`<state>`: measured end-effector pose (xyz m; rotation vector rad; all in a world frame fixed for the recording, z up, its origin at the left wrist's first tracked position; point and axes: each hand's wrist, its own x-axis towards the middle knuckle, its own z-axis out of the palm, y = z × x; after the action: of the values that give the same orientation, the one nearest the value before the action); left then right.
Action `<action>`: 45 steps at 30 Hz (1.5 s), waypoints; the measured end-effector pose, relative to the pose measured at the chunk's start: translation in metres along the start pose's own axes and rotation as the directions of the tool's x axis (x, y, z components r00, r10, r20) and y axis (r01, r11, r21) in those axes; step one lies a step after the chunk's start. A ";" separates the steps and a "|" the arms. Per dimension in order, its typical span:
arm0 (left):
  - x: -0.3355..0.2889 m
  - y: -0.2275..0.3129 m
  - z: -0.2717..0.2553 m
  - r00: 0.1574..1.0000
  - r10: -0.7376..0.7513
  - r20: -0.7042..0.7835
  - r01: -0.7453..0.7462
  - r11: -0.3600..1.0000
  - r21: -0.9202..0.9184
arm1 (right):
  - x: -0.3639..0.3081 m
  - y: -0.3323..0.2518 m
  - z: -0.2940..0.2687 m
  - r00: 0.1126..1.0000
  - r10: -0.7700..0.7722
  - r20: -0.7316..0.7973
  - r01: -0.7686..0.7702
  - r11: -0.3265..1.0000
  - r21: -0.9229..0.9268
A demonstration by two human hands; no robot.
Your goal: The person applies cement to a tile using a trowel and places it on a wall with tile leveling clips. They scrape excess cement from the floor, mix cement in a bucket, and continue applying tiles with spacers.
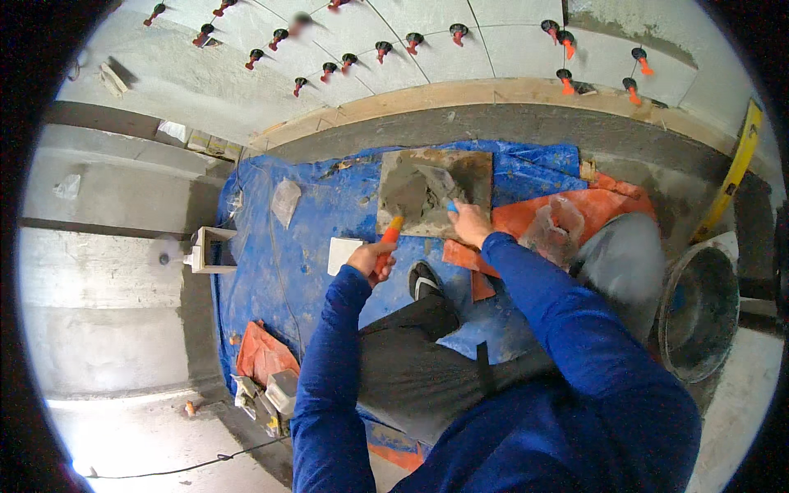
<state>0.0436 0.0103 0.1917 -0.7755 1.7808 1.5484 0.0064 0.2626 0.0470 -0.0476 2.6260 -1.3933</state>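
Observation:
A square, dirty board point(481, 168) lies on the blue tarp in front of me with a heap of wet grey mortar point(404, 187) on it. My left hand point(371, 261) is closed around the orange handle of a hand tool point(389, 241); its far end reaches the mortar at the board's near left, where its blade cannot be made out. My right hand point(471, 224) grips a trowel point(440, 181) by its blue handle, the grey blade resting over the mortar toward the board's middle. Left of the board, a small white tile point(343, 255) lies on the tarp.
Blue tarp point(263, 246) covers the floor, with orange sheeting point(526, 212) at right. A black bucket point(700, 312) and yellow spirit level point(735, 168) stand right. Ahead, light tiles point(440, 62) carry several red and black levelling clips. A small box point(215, 251) sits left.

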 end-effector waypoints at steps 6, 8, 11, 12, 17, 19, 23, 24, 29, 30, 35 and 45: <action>-0.016 0.004 0.004 0.990 0.105 -0.093 -0.076 0.959 0.273 | 0.008 -0.009 -0.022 0.949 -0.239 -0.204 0.243 0.970 -0.005; -0.022 0.008 0.013 0.988 0.149 -0.041 -0.127 0.934 0.333 | 0.004 -0.026 -0.020 0.959 -0.257 -0.123 0.242 0.963 -0.121; -0.025 0.010 0.027 0.971 0.239 -0.026 -0.213 0.902 0.375 | -0.007 -0.043 -0.011 0.980 -0.198 0.013 0.196 0.952 -0.234; -0.025 0.009 0.030 0.967 0.253 -0.023 -0.233 0.918 0.320 | -0.014 -0.045 -0.005 0.982 -0.187 -0.008 0.180 0.956 -0.234; -0.009 0.007 0.017 0.936 0.311 -0.167 -0.295 0.949 0.115 | -0.068 -0.022 0.019 0.960 -0.280 0.006 0.274 0.931 -0.240; -0.004 0.012 -0.008 0.801 0.507 -0.318 -0.280 0.787 0.549 | -0.085 -0.010 0.017 0.964 -0.264 -0.022 0.259 0.957 -0.131; -0.004 0.005 -0.041 0.695 0.655 -0.297 -0.225 0.590 0.775 | -0.062 -0.023 -0.007 0.968 -0.190 -0.167 0.236 0.912 0.334; -0.007 0.001 -0.044 0.704 0.647 -0.292 -0.160 0.546 0.822 | -0.044 -0.033 -0.018 0.994 -0.106 -0.013 0.094 0.818 0.568; -0.028 -0.010 -0.046 0.665 0.731 -0.151 -0.268 0.423 0.866 | 0.014 -0.084 -0.050 0.910 -0.228 0.346 -0.292 0.241 0.926; -0.031 -0.010 -0.045 0.683 0.719 -0.130 -0.278 0.420 0.864 | 0.014 -0.086 -0.052 0.880 -0.281 0.382 -0.352 0.154 0.923; -0.035 -0.012 -0.046 0.697 0.692 -0.187 -0.205 0.443 0.873 | -0.020 -0.045 -0.045 0.804 -0.185 0.565 -0.523 0.231 0.820; -0.042 0.001 -0.056 0.487 0.804 -0.342 0.247 0.249 0.937 | -0.035 -0.057 -0.020 0.879 -0.404 -0.255 0.425 0.905 0.034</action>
<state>0.0639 -0.0440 0.2306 -0.4206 3.2274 -0.2450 0.0349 0.2508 0.1097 -0.4893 2.8662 -1.7473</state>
